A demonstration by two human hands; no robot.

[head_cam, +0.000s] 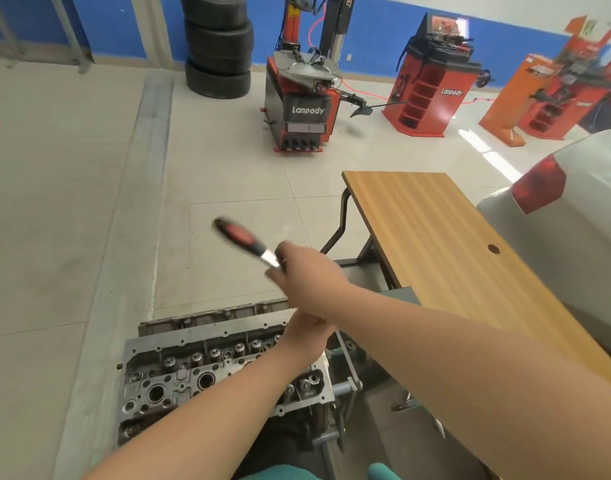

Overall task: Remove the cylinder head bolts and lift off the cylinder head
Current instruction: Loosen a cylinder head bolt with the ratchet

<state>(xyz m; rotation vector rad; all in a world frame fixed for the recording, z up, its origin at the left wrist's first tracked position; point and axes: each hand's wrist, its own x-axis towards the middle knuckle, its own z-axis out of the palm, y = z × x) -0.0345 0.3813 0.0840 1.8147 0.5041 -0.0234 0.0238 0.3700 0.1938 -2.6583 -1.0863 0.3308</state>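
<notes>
Both forearms cross over the cylinder head (207,372): right hand (307,275) grips the ratchet (243,242) (handle toward ten o'clock), left hand (307,332) beneath, grip hidden, probably steadying the socket.

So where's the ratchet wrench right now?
In the head view, the ratchet wrench is mid-frame, gripped by the right hand above the far right end of the cylinder head, its red-black handle pointing up-left, left of the wooden table.

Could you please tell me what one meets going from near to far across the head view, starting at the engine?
Cylinder head → right hand gripping the ratchet handle → tire changer → stacked tires against the blue wall.
</notes>
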